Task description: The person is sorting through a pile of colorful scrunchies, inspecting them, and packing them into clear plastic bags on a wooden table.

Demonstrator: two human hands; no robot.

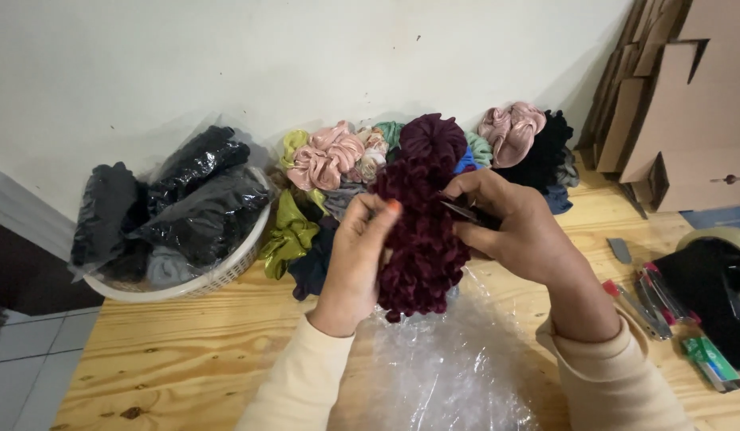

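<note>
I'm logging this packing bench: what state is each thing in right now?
Left hand: gripping the maroon scrunchies, which are bunched and lifted off the wooden table.
Right hand: pinching the bunch with a dark tool, its kind unclear.
Clear plastic bag: crumpled, flat on the table.
White basket: full of bagged dark scrunchies.
Mixed scrunchie pile: loose, heaped against the wall.
Cardboard sheets: flattened, leaning.

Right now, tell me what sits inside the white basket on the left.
The white basket holds clear plastic bags of black scrunchies, piled above the rim, plus a loose grey piece. The bags cover whatever lies lower down, and the basket's bottom cannot be seen.
</note>
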